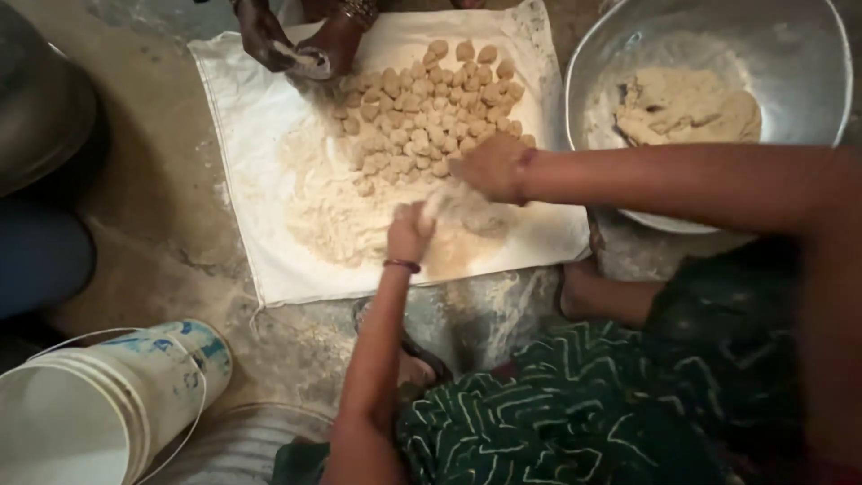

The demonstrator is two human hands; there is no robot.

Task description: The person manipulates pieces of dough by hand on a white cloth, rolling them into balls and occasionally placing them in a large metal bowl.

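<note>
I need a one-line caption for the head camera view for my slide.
Two floured hands, left and right, work dough over a flour pile on a white cloth, beside dough balls.

Cloth (251, 117) white. Dough balls (431, 108) tan; flour (332, 211) pale cream. Bowl (813, 36) silvery grey. Bucket (135, 395) white, blue smears. Garment (575, 404) dark green, light zigzag lines.

1. The metal bowl (709, 54) is cut off by the top and right edges; the right forearm hides its near rim.
2. The white bucket (108, 409) is cut off at the bottom-left corner.
3. Another person's hands (301, 40) are cut off at the top edge.
4. The left hand (410, 232) and right hand (489, 168) are blurred; their grip cannot be determined.
</note>
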